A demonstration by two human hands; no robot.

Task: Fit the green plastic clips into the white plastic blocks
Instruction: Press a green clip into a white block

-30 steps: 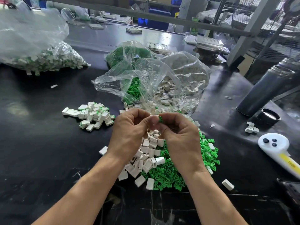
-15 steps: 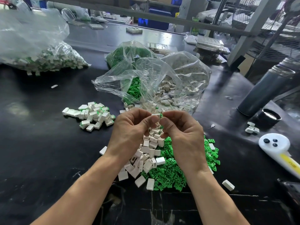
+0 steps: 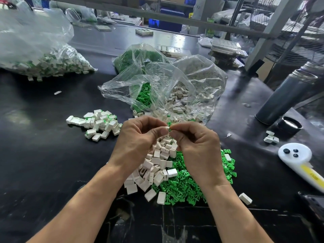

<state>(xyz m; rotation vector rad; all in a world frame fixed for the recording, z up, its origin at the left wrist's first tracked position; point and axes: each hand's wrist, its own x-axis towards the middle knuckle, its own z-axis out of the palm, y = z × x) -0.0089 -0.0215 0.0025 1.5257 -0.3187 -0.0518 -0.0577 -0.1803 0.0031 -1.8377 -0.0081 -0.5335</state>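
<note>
My left hand (image 3: 138, 139) pinches a small white block (image 3: 166, 128) between thumb and fingers. My right hand (image 3: 196, 148) pinches a green clip (image 3: 169, 130) against that block, fingertip to fingertip, above the table. Under the hands lies a heap of loose white blocks (image 3: 157, 163), and to its right a heap of green clips (image 3: 184, 186). A small pile of blocks with green clips fitted (image 3: 98, 123) sits to the left.
An open clear bag (image 3: 175, 88) of clips and blocks lies behind the hands. A big bag of fitted blocks (image 3: 43, 62) is far left. At right stand a grey flask (image 3: 287, 95), its black cap (image 3: 290, 126) and a white handheld device (image 3: 301, 160). One stray block (image 3: 245, 198) lies near right.
Both hands have risen slightly and closed together. The green clip now sits right against the white block between the fingertips.
</note>
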